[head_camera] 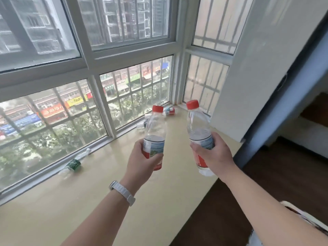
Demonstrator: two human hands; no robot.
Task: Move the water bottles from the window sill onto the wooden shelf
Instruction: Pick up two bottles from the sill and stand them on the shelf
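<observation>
My left hand (142, 162) grips a clear red-capped water bottle (155, 128) by its labelled lower half and holds it upright above the cream window sill (99, 192). My right hand (213, 153) grips a second red-capped bottle (196, 125) the same way, a little to the right. On the sill lie three more bottles: a green-labelled one (74, 164) near the glass at the left, a clear one (142, 125) behind the left bottle, and a red-labelled one (170, 110) in the far corner. The wooden shelf is not in view.
Barred windows (88, 110) run along the sill's far side. A white wall (257, 86) closes its right end. Below the sill's right edge is dark wooden floor (266, 174). A white watch band (122, 190) is on my left wrist.
</observation>
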